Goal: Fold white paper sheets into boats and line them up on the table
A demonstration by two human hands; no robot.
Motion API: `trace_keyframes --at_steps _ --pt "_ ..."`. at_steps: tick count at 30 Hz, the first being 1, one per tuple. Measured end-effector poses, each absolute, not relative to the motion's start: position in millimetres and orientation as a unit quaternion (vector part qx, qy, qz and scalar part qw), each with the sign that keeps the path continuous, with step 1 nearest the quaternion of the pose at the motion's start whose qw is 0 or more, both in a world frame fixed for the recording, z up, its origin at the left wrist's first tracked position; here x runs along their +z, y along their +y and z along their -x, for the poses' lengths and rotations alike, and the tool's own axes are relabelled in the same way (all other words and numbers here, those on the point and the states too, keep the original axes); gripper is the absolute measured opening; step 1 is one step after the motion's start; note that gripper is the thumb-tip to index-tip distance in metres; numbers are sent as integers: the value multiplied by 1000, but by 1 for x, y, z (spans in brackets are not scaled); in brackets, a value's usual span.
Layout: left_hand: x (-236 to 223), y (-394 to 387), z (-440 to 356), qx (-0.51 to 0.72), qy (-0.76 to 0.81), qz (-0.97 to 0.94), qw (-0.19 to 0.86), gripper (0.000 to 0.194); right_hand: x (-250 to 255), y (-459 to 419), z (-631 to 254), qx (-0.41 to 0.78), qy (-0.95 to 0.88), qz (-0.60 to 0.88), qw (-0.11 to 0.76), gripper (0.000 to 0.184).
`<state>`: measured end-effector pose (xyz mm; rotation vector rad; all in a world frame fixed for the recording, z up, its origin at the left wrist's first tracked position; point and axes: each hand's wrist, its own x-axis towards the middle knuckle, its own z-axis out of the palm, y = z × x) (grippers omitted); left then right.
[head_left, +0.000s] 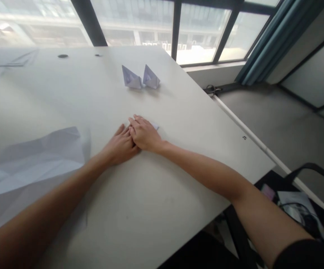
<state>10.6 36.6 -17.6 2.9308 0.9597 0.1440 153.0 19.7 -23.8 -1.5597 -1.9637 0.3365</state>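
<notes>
My left hand [123,146] lies flat on the table with its fingers stretched out toward the right. Over its fingertips rests my right hand [145,133], palm down and fingers extended. Both hands press on a folded piece of white paper [155,126]; only a small corner shows past the right hand, and the rest is hidden beneath them. Farther back stand two folded paper boats, the left boat [131,79] and the right boat [151,78], side by side and close together.
Creased white sheets [44,153] lie at the left, partly under my left forearm. More paper [8,59] is at the far left. The white table [173,201] ends at a slanting right edge. A black chair [313,172] holding papers and cables stands beyond it. Windows line the back.
</notes>
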Motion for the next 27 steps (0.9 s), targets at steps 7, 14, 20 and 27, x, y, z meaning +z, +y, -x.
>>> trace_keyframes --at_steps 7,14,20,27 --pt "-20 38 -8 53 291 -954 40 74 -22 10 -152 155 -718 609 298 48" --pt "-18 35 -10 55 274 -959 54 81 -17 0 -158 164 -758 566 279 58" --pt "-6 27 -14 51 303 -950 56 82 -18 1 -173 187 -752 579 255 78" --pt "-7 22 -15 48 324 -944 41 82 -10 -4 -207 151 -821 527 159 72"
